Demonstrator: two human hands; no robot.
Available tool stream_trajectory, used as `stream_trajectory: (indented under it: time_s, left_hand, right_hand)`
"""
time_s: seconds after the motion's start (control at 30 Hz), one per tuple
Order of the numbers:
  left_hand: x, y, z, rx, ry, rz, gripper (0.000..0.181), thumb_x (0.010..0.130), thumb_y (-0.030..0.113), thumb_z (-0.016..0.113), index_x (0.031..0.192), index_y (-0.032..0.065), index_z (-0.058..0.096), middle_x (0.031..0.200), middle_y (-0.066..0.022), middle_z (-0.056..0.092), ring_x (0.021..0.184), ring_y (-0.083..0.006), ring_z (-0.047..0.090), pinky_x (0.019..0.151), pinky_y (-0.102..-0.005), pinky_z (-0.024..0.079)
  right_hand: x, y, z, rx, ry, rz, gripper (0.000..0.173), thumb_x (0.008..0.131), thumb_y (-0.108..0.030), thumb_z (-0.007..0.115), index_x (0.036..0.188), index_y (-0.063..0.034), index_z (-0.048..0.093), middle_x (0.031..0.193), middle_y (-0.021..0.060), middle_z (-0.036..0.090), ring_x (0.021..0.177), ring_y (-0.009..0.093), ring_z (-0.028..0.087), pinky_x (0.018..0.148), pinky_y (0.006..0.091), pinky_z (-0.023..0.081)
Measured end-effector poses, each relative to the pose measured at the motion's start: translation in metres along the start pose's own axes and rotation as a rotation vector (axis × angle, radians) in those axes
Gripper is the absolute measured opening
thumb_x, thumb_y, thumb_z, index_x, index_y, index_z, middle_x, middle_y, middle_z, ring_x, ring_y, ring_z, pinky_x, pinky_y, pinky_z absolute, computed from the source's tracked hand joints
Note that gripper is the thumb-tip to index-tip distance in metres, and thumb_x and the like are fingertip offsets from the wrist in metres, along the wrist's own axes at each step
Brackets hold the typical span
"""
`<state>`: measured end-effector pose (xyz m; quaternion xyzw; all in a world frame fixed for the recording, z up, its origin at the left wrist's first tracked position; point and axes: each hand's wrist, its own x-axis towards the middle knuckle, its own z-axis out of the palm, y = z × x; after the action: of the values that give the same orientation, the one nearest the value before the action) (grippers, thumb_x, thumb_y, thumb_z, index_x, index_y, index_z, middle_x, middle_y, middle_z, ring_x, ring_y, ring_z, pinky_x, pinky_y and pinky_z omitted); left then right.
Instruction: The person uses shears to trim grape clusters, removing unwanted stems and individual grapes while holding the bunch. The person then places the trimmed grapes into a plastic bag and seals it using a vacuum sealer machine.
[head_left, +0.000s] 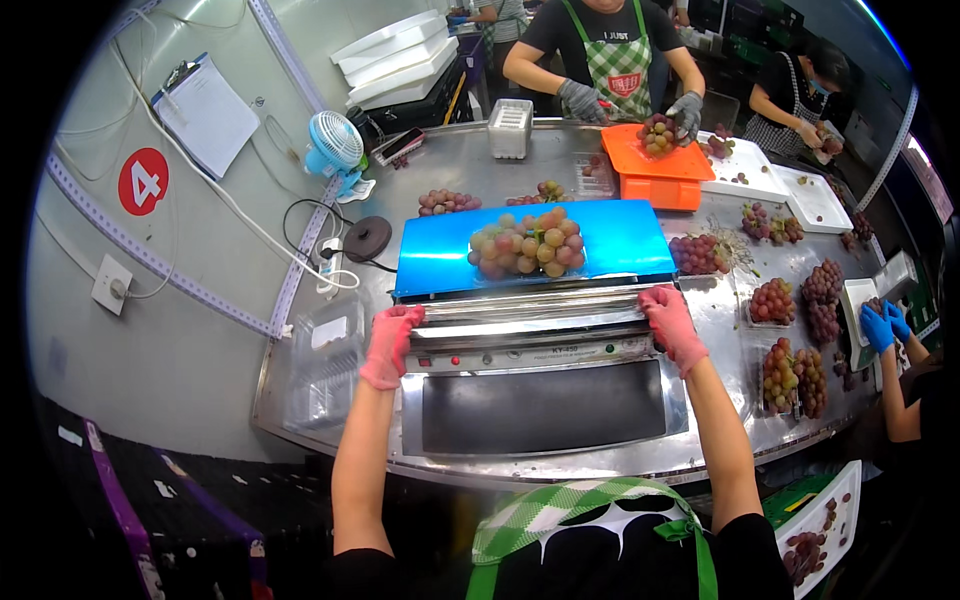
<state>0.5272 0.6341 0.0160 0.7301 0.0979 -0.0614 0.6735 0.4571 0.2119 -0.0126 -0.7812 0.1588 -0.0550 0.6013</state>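
Note:
My left hand (394, 341), in a pink glove, grips the left edge of a clear plastic film (525, 309) at the roller of a film wrapping machine (532, 352). At the other end my right hand (673, 326), gloved in pink too, has its fingers closed on the film's right edge. The film spans between both hands. Just beyond it, a clear tray of grapes (527, 244) rests on the machine's blue top plate (435, 259). The machine's black heating plate (544, 409) lies between my forearms.
Stacked clear trays (322, 375) stand left, near a power strip (328, 266) and a blue fan (335, 146). Grape bunches (821, 300) and filled trays (771, 301) lie right. Across the table, a gloved co-worker holds grapes over an orange scale (660, 169); another works at right.

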Motion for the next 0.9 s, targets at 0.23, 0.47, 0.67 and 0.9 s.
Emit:
stream_trajectory:
  time_s: [0.23, 0.47, 0.67, 0.9]
  left_hand:
    - [-0.075, 0.028, -0.021, -0.747, -0.527, -0.213, 0.026, 0.096, 0.02, 0.046, 0.079, 0.0039, 0.057, 0.099, -0.0132, 0.064, 0.1, -0.03, 0.06, 0.098, -0.0505, 0.042]
    - [-0.066, 0.056, -0.015, -0.742, -0.377, 0.353, 0.025, 0.098, 0.02, 0.041, 0.08, 0.0048, 0.047, 0.11, -0.0197, 0.061, 0.113, -0.0361, 0.055, 0.101, -0.0502, 0.042]
    - [-0.015, 0.146, -0.007, -0.446, -0.286, 0.907, 0.022, 0.098, 0.019, 0.043, 0.086, 0.0016, 0.049, 0.114, -0.0199, 0.058, 0.11, -0.0327, 0.056, 0.101, -0.0449, 0.041]
    - [0.1, 0.148, 0.035, 0.899, -0.203, 1.285, 0.064, 0.07, 0.004, 0.07, 0.13, 0.0183, 0.05, 0.143, -0.0112, 0.036, 0.134, -0.0345, 0.03, 0.11, -0.0411, 0.028]
  right_hand:
    - [-0.077, -0.061, -0.022, 0.503, -0.148, 0.187, 0.027, 0.094, -0.034, 0.052, 0.09, -0.0071, 0.054, 0.076, 0.005, 0.066, 0.063, 0.013, 0.063, 0.059, 0.0254, 0.05]
    - [-0.088, -0.084, -0.031, 0.458, -0.084, -0.219, 0.04, 0.098, -0.039, 0.042, 0.09, -0.0023, 0.055, 0.101, 0.017, 0.066, 0.083, 0.022, 0.067, 0.074, 0.0328, 0.053]
    - [-0.045, -0.145, -0.031, 0.357, 0.045, -0.767, 0.024, 0.094, -0.019, 0.049, 0.112, -0.0035, 0.054, 0.12, 0.0195, 0.056, 0.118, 0.031, 0.051, 0.1, 0.0424, 0.04]
    - [0.118, -0.165, 0.013, -1.074, 0.223, -1.178, 0.049, 0.076, -0.01, 0.066, 0.122, -0.0169, 0.053, 0.135, 0.0182, 0.043, 0.127, 0.035, 0.039, 0.106, 0.0447, 0.032]
